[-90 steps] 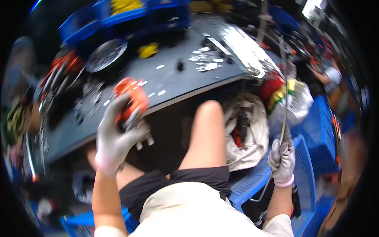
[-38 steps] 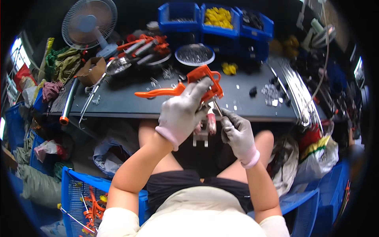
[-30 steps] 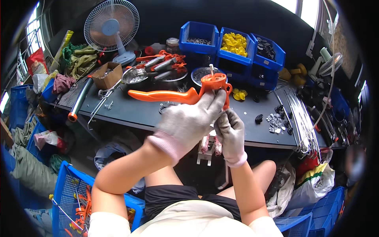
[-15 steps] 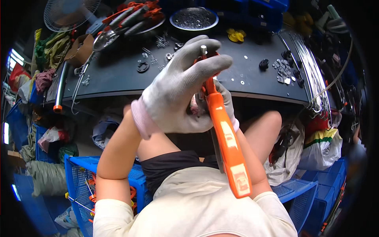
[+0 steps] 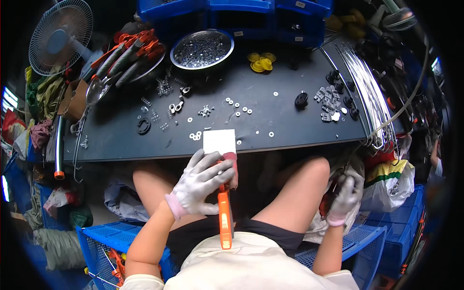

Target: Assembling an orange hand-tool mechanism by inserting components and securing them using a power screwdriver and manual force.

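My left hand point(image 5: 199, 186), in a grey-white glove with a pink cuff, is closed around the upper part of an orange-handled tool point(image 5: 224, 220) above my lap. The fingers cover much of its top, so its exact kind is hard to make out. Just beyond it, at the table edge, a white block point(image 5: 219, 141) sits above a reddish piece point(image 5: 231, 166). Out to the right, my gloved right hand point(image 5: 345, 195) is over a pale sack point(image 5: 319, 224), its fingers apart and slightly blurred. What lies beneath them is partly hidden.
The dark worktable point(image 5: 285, 116) bears washers, springs and small metal parts. A round tray of small parts point(image 5: 203, 50), yellow discs point(image 5: 261, 63) and orange-handled tools point(image 5: 130, 55) stand farther back. Metal rods point(image 5: 369, 96) line the right side. A blue basket point(image 5: 101, 241) stands at my left.
My right hand has left the orange-handled tool and moved right to the sack. The left hand has lowered the tool toward my lap. The view has shifted, showing more of the tabletop.
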Action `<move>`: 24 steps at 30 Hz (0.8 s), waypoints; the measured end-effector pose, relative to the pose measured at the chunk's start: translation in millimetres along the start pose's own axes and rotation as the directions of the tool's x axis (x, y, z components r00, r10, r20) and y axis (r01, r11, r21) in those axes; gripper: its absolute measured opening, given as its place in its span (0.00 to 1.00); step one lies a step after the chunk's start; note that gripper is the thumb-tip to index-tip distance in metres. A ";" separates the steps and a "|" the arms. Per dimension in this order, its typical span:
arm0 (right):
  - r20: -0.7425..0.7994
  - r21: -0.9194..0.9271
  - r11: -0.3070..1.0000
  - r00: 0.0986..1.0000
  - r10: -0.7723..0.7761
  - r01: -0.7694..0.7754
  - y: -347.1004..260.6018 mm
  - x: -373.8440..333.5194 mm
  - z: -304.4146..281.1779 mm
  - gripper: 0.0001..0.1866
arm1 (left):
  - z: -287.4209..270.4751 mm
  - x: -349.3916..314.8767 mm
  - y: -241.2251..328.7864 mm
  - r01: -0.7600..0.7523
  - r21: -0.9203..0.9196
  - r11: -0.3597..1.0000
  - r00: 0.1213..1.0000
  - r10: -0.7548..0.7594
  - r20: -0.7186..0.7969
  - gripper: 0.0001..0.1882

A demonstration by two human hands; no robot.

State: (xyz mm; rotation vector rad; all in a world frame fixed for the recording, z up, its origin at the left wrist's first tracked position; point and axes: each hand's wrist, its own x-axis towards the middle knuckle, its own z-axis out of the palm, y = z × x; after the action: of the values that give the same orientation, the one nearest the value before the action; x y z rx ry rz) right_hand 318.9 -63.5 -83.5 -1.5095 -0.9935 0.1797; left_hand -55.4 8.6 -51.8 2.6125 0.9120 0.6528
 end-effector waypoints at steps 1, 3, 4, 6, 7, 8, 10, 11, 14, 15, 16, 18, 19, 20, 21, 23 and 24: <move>-0.039 -0.028 0.998 0.998 0.057 -0.058 42.2 9.8 -31.7 0.09 | 1.5 -3.5 -2.4 0.006 -0.029 1.000 1.000 -0.006 0.002 0.39; 0.040 -0.473 0.873 0.987 0.155 -0.118 118.8 26.8 -79.1 0.11 | -2.9 -2.0 3.9 0.044 0.003 0.999 0.999 -0.044 0.015 0.40; 0.210 -0.766 0.642 0.961 0.183 0.045 165.4 33.1 -98.5 0.15 | -4.4 -1.7 7.9 0.077 0.002 0.997 0.997 -0.077 0.021 0.40; 0.273 -0.907 0.418 0.818 0.506 0.045 262.8 18.1 -123.8 0.20 | -3.4 2.9 13.5 0.114 0.014 0.993 0.992 -0.114 0.056 0.40; 0.310 -0.874 0.484 0.724 0.616 -0.038 338.0 15.3 -165.3 0.23 | -2.1 9.9 11.8 0.104 -0.021 0.994 0.991 -0.102 0.082 0.40; 0.199 -0.919 0.392 0.827 0.526 -0.028 413.7 26.9 -243.9 0.24 | -2.0 -0.2 -10.0 0.098 -0.108 0.989 0.995 -0.097 0.015 0.40; 0.263 -0.880 0.473 0.797 0.544 -0.033 451.9 18.2 -203.7 0.23 | -2.1 6.3 2.1 0.112 -0.091 0.990 0.989 -0.103 0.103 0.39; 0.293 -0.860 0.510 0.782 0.551 -0.036 461.0 9.9 -189.7 0.23 | -1.6 4.6 6.2 0.148 -0.060 0.987 0.985 -0.141 0.100 0.39; 0.382 -0.803 0.596 0.739 0.555 -0.033 450.6 6.0 -126.5 0.21 | -3.3 -6.0 17.5 0.230 -0.102 0.968 0.973 -0.225 0.055 0.37; 0.391 -0.791 0.610 0.728 0.563 -0.048 441.1 -26.6 -125.1 0.21 | -2.3 -3.0 20.7 0.248 -0.091 0.965 0.968 -0.244 0.051 0.37; 0.406 -0.778 0.626 0.717 0.567 -0.055 431.9 -32.1 -110.8 0.20 | -3.5 -1.0 23.6 0.255 -0.077 0.964 0.966 -0.250 0.065 0.37; 0.432 -0.754 0.653 0.699 0.570 -0.066 426.9 -22.9 -116.8 0.20 | -8.5 -0.2 29.4 0.272 -0.077 0.959 0.961 -0.267 0.068 0.35; 0.443 -0.745 0.663 0.690 0.573 -0.073 427.1 -4.8 -117.4 0.19 | -11.7 0.7 32.5 0.291 -0.072 0.954 0.956 -0.288 0.055 0.35; 0.446 -0.737 0.670 0.680 0.582 -0.090 419.9 -12.6 -112.0 0.19 | -13.7 2.8 35.8 0.303 -0.048 0.952 0.951 -0.300 0.071 0.35; 0.447 -0.730 0.675 0.670 0.592 -0.109 412.2 -22.4 -107.6 0.19 | -15.5 4.6 39.3 0.313 -0.023 0.949 0.947 -0.310 0.089 0.34; 0.452 -0.709 0.690 0.658 0.602 -0.145 400.4 -9.4 -103.4 0.19 | -29.1 3.2 36.8 0.321 -0.021 0.947 0.945 -0.318 0.076 0.31; 0.447 -0.698 0.697 0.660 0.604 -0.165 394.1 0.0 -102.8 0.19 | -42.6 1.0 24.8 0.236 -0.106 0.966 0.966 -0.221 0.134 0.27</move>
State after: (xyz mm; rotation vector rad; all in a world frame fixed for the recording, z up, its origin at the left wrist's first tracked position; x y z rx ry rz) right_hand 568.9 -88.6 -404.0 -2.3692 -1.3156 0.8464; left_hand -63.7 -4.2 -4.9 2.3643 1.0799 0.4672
